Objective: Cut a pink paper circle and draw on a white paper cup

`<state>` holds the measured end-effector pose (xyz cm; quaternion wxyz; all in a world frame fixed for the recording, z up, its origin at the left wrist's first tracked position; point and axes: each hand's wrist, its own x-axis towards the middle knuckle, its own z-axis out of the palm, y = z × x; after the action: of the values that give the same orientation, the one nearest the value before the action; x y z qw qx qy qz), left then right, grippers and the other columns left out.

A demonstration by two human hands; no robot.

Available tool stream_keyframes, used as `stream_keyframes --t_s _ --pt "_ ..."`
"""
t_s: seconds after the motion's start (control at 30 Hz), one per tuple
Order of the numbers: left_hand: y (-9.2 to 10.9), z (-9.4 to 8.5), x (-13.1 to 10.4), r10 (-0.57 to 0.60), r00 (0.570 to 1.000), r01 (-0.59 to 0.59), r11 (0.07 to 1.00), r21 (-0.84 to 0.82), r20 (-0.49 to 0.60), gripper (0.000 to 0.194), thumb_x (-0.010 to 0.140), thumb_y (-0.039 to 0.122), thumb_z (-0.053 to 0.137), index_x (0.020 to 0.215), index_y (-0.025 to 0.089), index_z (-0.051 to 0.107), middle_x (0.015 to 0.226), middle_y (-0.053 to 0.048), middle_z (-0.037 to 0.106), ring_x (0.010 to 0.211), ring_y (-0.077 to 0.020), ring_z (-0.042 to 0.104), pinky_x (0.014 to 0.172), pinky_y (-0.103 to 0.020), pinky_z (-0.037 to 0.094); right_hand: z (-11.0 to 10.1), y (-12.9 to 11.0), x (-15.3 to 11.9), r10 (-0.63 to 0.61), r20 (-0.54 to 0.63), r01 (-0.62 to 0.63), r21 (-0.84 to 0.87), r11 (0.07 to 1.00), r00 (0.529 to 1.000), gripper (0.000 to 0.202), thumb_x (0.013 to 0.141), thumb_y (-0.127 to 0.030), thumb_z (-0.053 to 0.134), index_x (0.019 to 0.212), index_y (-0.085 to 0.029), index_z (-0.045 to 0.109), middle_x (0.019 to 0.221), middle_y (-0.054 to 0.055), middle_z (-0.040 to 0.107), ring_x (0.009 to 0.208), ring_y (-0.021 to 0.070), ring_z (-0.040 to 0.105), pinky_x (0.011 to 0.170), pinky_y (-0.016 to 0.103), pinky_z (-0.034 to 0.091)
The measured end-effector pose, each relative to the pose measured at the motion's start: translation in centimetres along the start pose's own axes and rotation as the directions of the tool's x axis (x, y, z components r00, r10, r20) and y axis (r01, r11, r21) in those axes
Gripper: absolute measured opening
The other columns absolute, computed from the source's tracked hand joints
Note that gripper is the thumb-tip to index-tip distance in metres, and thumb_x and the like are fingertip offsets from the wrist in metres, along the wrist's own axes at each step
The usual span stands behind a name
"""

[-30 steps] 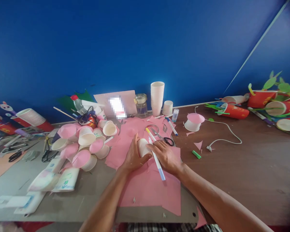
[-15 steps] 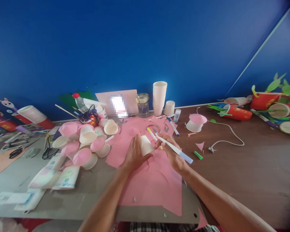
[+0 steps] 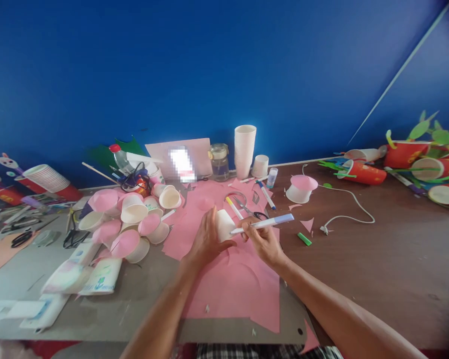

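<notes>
A small white paper cup (image 3: 225, 226) lies over pink paper (image 3: 232, 294), with my left hand (image 3: 207, 238) wrapped round its left side. In my right hand (image 3: 261, 240) is a white marker (image 3: 266, 223) with a pale blue end; its tip points left and meets or nearly meets the cup. A yellow-ended pen (image 3: 233, 207) lies just above my right fingers. Behind it are scissors (image 3: 260, 214), partly hidden by the marker and hand.
Cups with pink tops (image 3: 130, 245) crowd the left. Stacked cups (image 3: 244, 152), a jar (image 3: 219, 163) and a glue stick (image 3: 272, 177) stand behind. At right are a pink-topped cup (image 3: 301, 189), a green cap (image 3: 304, 239) and a white cable (image 3: 353, 219).
The marker has swung from slanting down to the right to slanting up to the right, and its tip has come down to the cup. The whole view has shifted slightly.
</notes>
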<state>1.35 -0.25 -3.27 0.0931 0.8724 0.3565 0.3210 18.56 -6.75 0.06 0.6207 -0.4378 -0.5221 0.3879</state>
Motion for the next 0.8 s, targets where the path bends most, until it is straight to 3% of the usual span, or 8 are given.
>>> stream_keyframes --t_s 0.53,0.8 --pt "0.05 0.31 -0.13 0.072 0.996 -0.069 0.996 0.051 -0.053 0.108 0.068 0.069 0.059 0.145 0.015 0.005 0.13 -0.024 0.045 0.119 -0.0372 0.05 0.094 -0.051 0.045 0.19 0.05 -0.17 0.051 0.04 -0.051 -0.005 0.999 0.998 0.035 0.082 -0.05 0.058 0.067 -0.018 0.059 0.051 -0.003 0.045 0.048 0.0106 0.042 0.047 0.023 0.035" --pt "0.16 0.3 -0.19 0.051 0.999 -0.05 0.997 0.062 -0.019 0.107 0.069 0.07 0.057 0.144 0.017 0.002 0.131 -0.024 0.043 0.119 -0.0379 0.049 0.094 -0.053 0.045 0.2 0.05 -0.19 0.058 0.053 -0.057 -0.021 0.998 0.997 0.034 0.083 -0.047 0.057 0.067 -0.017 0.06 0.051 -0.003 0.044 0.049 0.0108 0.042 0.048 0.023 0.034"
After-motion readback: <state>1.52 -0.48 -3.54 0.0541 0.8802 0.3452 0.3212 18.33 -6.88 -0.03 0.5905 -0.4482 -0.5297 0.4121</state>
